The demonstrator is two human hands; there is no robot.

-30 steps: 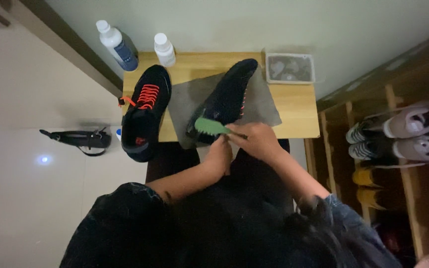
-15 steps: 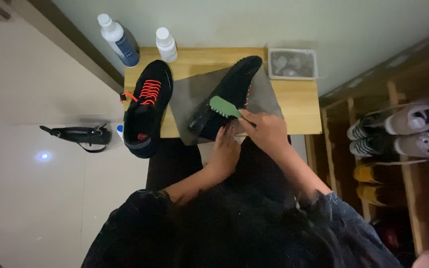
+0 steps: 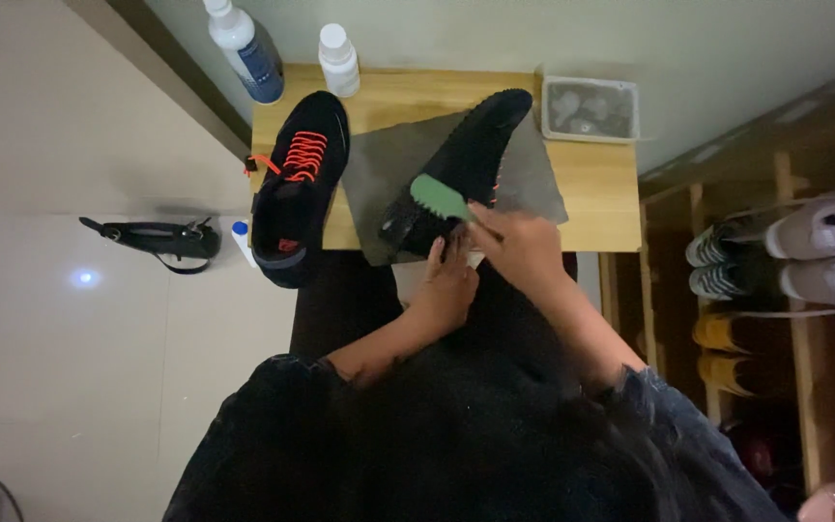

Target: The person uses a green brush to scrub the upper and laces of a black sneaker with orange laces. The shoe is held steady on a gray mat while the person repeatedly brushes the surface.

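A black sneaker (image 3: 475, 145) lies on a grey cloth (image 3: 379, 164) on a small wooden table (image 3: 601, 184). My right hand (image 3: 519, 246) grips a green brush (image 3: 439, 196) whose head rests on the sneaker's side near the heel. My left hand (image 3: 448, 285) holds the sneaker's heel end at the table's near edge. A second black sneaker with orange laces (image 3: 299, 184) lies to the left, its heel hanging over the table's edge.
Two white bottles, one with a blue label (image 3: 244, 48) and one smaller (image 3: 338, 60), stand at the table's far left. A clear tray (image 3: 590, 108) sits at the far right. A shoe rack with sneakers (image 3: 785, 256) stands right. A black bag (image 3: 157, 237) lies on the floor left.
The green brush has slid along the sneaker's side toward the middle, with my right hand following. My left hand stays at the heel. The camera view shifted slightly.
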